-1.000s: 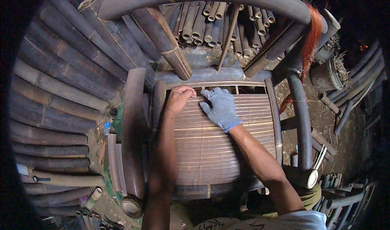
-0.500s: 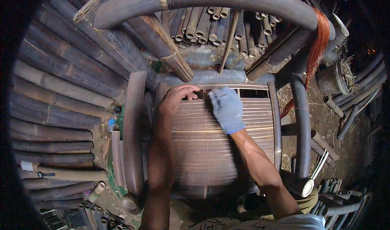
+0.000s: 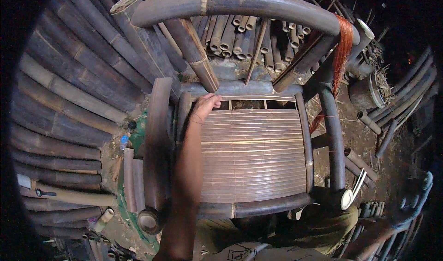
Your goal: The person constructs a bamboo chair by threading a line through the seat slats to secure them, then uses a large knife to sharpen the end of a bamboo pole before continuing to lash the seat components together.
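Note:
A dark bamboo chair (image 3: 221, 86) stands in front of me, its seat made of thin bamboo slats (image 3: 254, 155). My left hand (image 3: 207, 106) rests at the back left corner of the seat, fingers curled together; what they hold, if anything, is hidden. Beside it a gap runs along the back of the seat, crossed by narrow light strips. Out at the far right, away from the chair, is my right hand (image 3: 413, 201) in a grey-blue glove. It is dark and smeared by motion, so its fingers are unclear.
Bamboo poles (image 3: 60, 108) lie stacked at the left; cut tubes (image 3: 240, 35) are piled behind the chair. Orange-red fibre (image 3: 343, 48) hangs from the curved top rail. A bucket (image 3: 369, 92) stands at the right, and a round pale object with sticks (image 3: 347, 198) sits by the right front post.
My gloved right hand has left the back of the seat and swung out to the far right. My left hand stays at the back left corner, its fingers more curled. The view has shifted slightly.

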A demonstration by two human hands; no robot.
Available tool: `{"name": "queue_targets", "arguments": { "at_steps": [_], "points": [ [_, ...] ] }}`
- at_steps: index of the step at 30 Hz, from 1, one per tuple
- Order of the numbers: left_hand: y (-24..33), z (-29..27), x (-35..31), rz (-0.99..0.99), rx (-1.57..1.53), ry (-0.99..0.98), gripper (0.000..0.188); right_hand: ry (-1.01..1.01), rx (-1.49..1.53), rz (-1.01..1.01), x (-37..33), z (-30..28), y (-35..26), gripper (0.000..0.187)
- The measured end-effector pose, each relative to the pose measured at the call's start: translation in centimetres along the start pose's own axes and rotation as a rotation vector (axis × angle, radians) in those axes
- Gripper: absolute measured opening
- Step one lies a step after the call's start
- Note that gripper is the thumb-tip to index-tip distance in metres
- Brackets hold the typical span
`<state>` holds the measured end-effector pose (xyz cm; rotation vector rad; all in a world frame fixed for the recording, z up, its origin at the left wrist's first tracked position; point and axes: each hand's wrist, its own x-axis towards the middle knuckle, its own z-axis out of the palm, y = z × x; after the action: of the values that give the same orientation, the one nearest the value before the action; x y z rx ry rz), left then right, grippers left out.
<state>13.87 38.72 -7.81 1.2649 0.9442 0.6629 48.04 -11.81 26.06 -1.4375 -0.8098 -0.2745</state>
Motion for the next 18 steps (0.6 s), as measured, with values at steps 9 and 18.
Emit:
{"name": "queue_targets", "arguments": {
  "at_steps": [9, 18],
  "points": [
    [-1.0, 2.8, -2.3, 0.223, 0.819, 0.032, 0.031, -0.052, -1.689, 0.281, 11.6, -28.5, 5.1, 0.039],
    [-0.8, 2.2, -4.5, 0.251, 0.765, 0.099, 0.024, -1.095, -0.69, -0.265, -10.1, 22.6, 4.1, 0.048]
  ]
}}
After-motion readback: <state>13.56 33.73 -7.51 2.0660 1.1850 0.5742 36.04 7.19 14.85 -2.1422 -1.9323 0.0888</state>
